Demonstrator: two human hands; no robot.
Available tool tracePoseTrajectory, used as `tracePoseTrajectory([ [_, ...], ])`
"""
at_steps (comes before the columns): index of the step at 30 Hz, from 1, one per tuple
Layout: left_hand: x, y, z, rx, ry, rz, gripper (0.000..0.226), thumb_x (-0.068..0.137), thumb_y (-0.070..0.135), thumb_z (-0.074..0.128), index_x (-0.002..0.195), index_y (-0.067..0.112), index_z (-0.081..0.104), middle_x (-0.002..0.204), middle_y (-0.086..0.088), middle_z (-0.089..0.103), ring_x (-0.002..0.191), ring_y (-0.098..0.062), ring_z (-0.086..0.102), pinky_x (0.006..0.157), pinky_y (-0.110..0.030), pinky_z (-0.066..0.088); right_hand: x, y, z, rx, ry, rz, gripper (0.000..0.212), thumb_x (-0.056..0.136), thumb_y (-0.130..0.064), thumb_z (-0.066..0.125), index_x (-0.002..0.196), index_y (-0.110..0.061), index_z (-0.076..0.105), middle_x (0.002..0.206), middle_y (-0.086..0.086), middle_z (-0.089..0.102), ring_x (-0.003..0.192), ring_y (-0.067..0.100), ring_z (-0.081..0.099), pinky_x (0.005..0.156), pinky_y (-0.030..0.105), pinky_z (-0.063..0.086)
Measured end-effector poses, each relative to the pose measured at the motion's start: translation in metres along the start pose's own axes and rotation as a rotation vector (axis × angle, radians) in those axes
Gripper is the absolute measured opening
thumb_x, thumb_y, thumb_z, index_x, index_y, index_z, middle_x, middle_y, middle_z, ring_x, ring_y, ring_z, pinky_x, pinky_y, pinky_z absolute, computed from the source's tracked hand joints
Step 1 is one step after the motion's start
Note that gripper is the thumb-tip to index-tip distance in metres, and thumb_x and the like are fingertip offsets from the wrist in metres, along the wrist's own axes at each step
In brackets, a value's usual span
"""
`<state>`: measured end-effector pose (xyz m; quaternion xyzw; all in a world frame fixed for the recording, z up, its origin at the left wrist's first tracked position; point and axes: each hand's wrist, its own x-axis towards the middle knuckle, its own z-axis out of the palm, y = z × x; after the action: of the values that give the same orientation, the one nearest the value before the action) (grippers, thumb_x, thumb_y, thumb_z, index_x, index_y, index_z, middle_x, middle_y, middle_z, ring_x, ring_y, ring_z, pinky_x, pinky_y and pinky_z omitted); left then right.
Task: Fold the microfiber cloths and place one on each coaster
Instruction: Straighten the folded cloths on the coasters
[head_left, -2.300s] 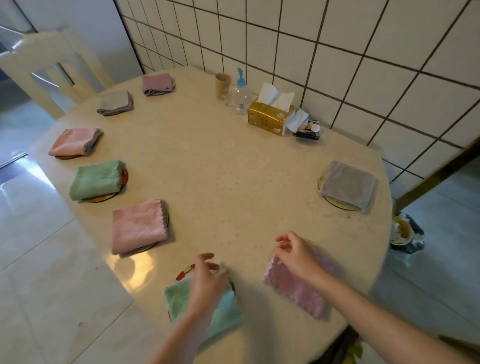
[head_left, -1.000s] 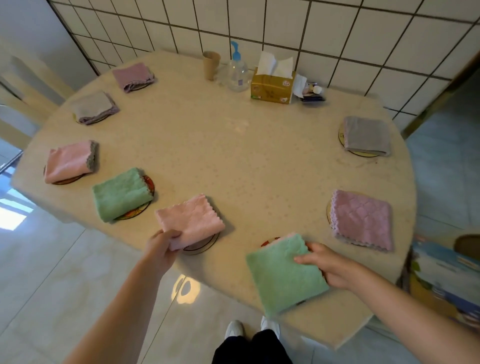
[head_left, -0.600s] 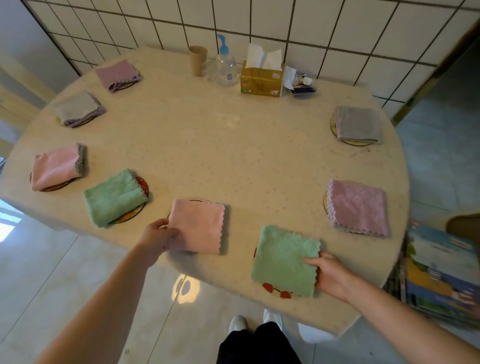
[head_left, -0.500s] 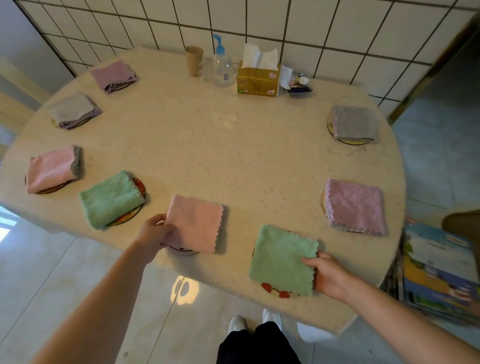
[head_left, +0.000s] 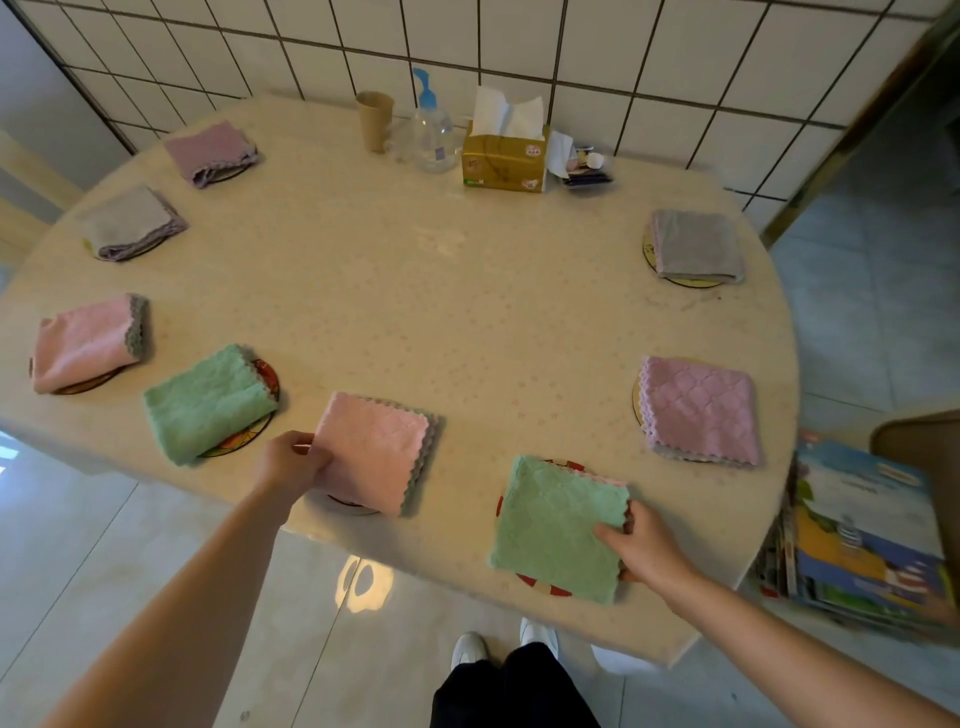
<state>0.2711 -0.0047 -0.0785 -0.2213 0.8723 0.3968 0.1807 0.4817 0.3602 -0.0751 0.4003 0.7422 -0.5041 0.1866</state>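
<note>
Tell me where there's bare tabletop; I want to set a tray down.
The wide middle of the table is bare, ringed by the folded cloths. Crowded: the far edge, with paper cup, pump bottle and tissue box, and the near edge, where both hands hold cloths.

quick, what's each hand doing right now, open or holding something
Left hand: grips the left edge of the pink cloth.
Right hand: pinches the right edge of the green cloth.
</note>
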Motion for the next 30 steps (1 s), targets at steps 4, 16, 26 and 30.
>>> tracePoseTrajectory([
  [4, -0.007, 0.003, 0.004, 0.157, 0.124, 0.012, 0.029, 0.08, 0.021, 0.07, 0.105, 0.009, 0.062, 0.097, -0.013, 0.065, 0.084, -0.028, 0.055, 0.071, -0.033, 0.043, 0.002, -0.008, -0.011, -0.327, 0.077, -0.085, 0.048, 0.071, -0.024, 0.079, 0.107, -0.01, 0.05, 0.096, 0.008, 0.065, 0.088, 0.029, 0.065, 0.072, 0.039, 0.055],
  [16, -0.004, -0.014, -0.043, 0.157, 0.22, 0.015, 0.03, 0.078, 0.003, 0.065, 0.108, 0.007, 0.063, 0.105, -0.01, 0.063, 0.099, -0.032, 0.057, 0.077, -0.033, 0.043, 0.007, -0.11, 0.018, -0.636, 0.088, -0.464, 0.028, 0.086, -0.016, 0.06, 0.112, -0.014, 0.051, 0.115, 0.002, 0.052, 0.104, 0.02, 0.055, 0.087, 0.03, 0.044],
  [26, 0.085, -0.057, -0.158, -0.362, 0.192, -0.159, 0.024, 0.082, 0.002, 0.06, 0.105, 0.007, 0.06, 0.086, -0.01, 0.062, 0.078, -0.029, 0.063, 0.081, -0.043, 0.057, 0.006, -0.243, 0.198, -0.496, -0.126, -0.59, 0.019, 0.087, -0.012, 0.055, 0.105, -0.016, 0.057, 0.099, -0.002, 0.063, 0.09, 0.013, 0.059, 0.08, 0.023, 0.048],
  [30, 0.137, -0.067, -0.209, -0.616, 0.122, -0.216, 0.026, 0.087, -0.003, 0.055, 0.112, 0.001, 0.054, 0.09, -0.016, 0.058, 0.074, -0.026, 0.061, 0.067, -0.031, 0.053, 0.014, -0.295, 0.273, -0.444, -0.105, -0.505, 0.02, 0.087, -0.013, 0.053, 0.106, -0.014, 0.059, 0.105, 0.004, 0.065, 0.097, 0.019, 0.06, 0.081, 0.025, 0.046],
])
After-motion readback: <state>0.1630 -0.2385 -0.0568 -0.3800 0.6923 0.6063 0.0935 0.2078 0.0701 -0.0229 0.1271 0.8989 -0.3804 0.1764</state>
